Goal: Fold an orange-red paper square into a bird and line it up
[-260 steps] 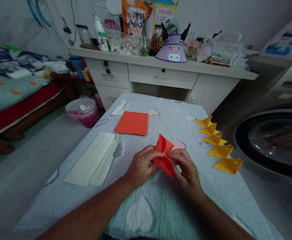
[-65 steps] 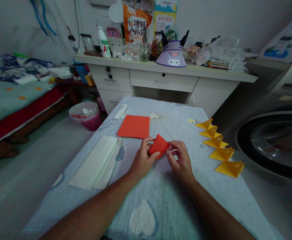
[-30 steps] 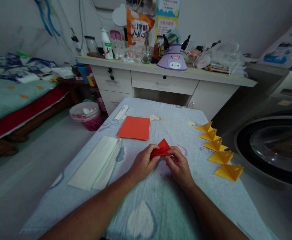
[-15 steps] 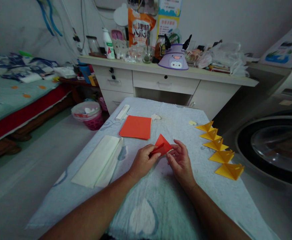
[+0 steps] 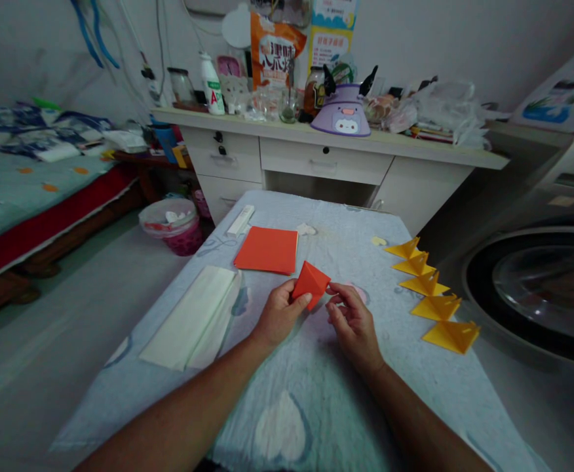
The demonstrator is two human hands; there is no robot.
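Note:
A folded piece of red origami paper (image 5: 311,283) is held above the cloth-covered table. My left hand (image 5: 283,311) pinches its left side, the thumb lying across its front. Just right of the paper, my right hand (image 5: 354,322) has its fingers curled and apart, with nothing visible between them; the fingertips come close to the paper's right corner. Beyond my left hand lies a stack of square orange-red paper (image 5: 267,250). Along the table's right side, several folded yellow paper pieces (image 5: 437,307) stand in a row.
Folded pale green-white paper (image 5: 193,318) lies at the table's left, with a small white box (image 5: 240,221) beyond it. A cluttered white desk (image 5: 326,160) stands behind the table. A washing machine (image 5: 537,262) is to the right, a pink bin (image 5: 173,229) on the floor at left.
The red paper has turned in my left hand, showing a diamond-like face rather than a triangle. My right hand has come off the paper's edge.

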